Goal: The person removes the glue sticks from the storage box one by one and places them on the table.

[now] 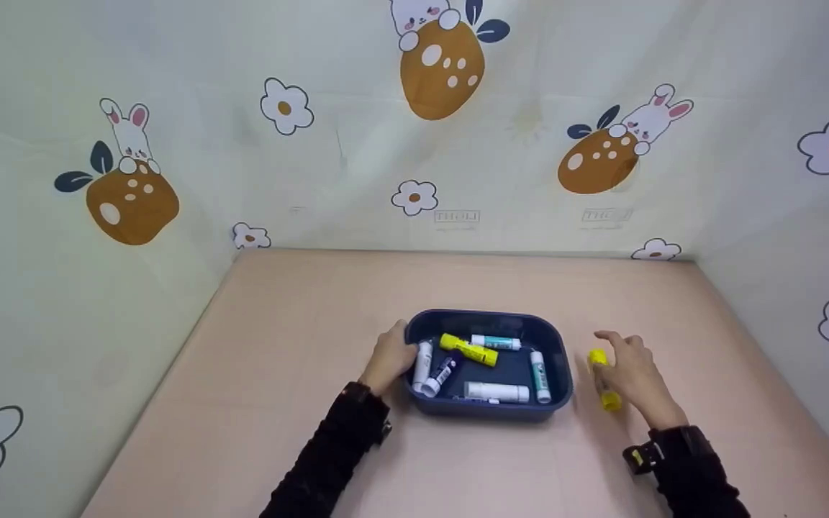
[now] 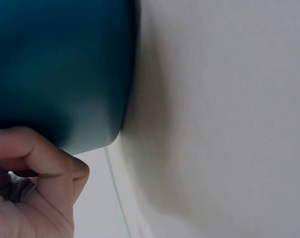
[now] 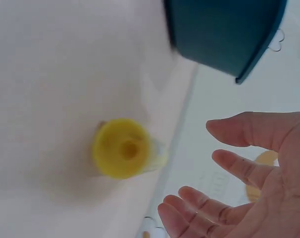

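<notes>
A dark blue plastic bin (image 1: 486, 414) stands on the table with several glue sticks inside. My left hand (image 1: 390, 360) grips the bin's left rim; in the left wrist view its curled fingers (image 2: 56, 158) lie against the bin wall (image 2: 61, 74). To the right of the bin lies a glue stick (image 1: 609, 400) with yellow ends and a clear middle. My right hand (image 1: 634, 374) hovers beside and over it with nothing held. In the right wrist view the glue stick (image 3: 121, 148) shows end-on, apart from the loosely spread fingers (image 3: 234, 131).
In the bin lie a yellow glue stick (image 1: 468, 350), a dark blue and white one (image 1: 443, 373), white ones (image 1: 497, 392) and teal-labelled ones (image 1: 540, 377). A patterned curtain (image 1: 342, 158) encloses the pinkish table (image 1: 299, 324) at the back and sides.
</notes>
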The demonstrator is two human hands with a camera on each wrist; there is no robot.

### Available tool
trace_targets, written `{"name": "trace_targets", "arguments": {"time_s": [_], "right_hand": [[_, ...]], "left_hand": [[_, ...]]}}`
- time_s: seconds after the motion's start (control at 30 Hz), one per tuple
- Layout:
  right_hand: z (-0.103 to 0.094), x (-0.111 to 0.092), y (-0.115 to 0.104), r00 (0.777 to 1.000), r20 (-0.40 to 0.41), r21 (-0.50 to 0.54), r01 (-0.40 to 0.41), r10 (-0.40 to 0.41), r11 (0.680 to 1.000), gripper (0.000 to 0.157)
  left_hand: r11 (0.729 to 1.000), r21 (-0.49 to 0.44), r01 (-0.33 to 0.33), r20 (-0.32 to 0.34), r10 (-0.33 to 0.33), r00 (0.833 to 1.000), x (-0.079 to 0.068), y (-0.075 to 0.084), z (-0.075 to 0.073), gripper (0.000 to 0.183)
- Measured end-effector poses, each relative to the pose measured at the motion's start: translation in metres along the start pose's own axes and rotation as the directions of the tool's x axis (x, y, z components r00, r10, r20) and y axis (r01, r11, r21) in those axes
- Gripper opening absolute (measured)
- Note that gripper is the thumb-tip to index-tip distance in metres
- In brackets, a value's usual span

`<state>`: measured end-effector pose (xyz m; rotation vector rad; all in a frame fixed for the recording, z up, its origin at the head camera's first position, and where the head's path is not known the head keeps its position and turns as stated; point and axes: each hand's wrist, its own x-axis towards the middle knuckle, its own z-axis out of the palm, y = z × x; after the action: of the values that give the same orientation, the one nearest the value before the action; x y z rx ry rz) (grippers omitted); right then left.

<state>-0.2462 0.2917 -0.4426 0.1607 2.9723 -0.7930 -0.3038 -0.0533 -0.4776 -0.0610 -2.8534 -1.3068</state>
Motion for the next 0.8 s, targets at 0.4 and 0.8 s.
{"name": "trace_targets", "arguments": {"time_s": [0.4,0.8], "right_hand": [[0.003,-0.016,-0.060,0.969,-0.025,0.016,0.245,-0.245,0.969,0.050],[0.043,-0.018,-0.092,0.940,0.179,-0.057,0.304,-0.290,0.951,0.044]], "left_hand": [[1.000,-0.015,-0.006,0.002,0.006,1.000,0.000,-0.001,0.001,0.032],[1.000,-0.020,0.007,0.004,-0.006,1.000,0.001,-0.001,0.001,0.027]]}}
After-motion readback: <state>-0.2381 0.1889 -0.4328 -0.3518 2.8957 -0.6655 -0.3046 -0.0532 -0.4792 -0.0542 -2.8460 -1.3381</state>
